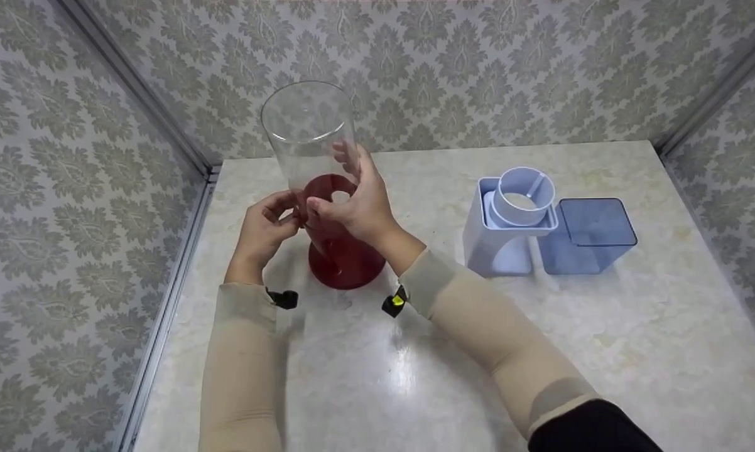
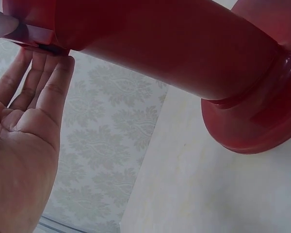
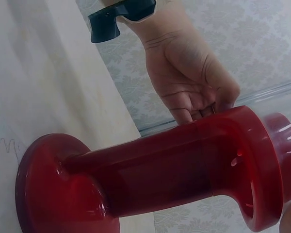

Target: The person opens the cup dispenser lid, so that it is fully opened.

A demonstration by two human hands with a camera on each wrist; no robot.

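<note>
A red dispenser stand (image 1: pixel 347 260) with a round foot rises from the table. A tall clear cylinder (image 1: pixel 308 129) sits tilted at its upper end. My left hand (image 1: pixel 263 229) is at the left side of the stand's upper part; in the left wrist view its fingertips (image 2: pixel 63 65) lie under a red edge, with the thumb on the other side. My right hand (image 1: pixel 366 201) grips the bottom of the cylinder where it meets the red ring (image 3: pixel 264 179), thumb in front and fingers behind. In the right wrist view the left hand (image 3: pixel 186 77) appears beyond the stand.
To the right stands a pale blue square holder (image 1: pixel 478 238) with a round cup (image 1: pixel 522 204) in its top. Beside it is a see-through blue square container (image 1: pixel 594 251). Patterned walls (image 1: pixel 428 75) close off the marbled table (image 1: pixel 365 376) at the back and sides.
</note>
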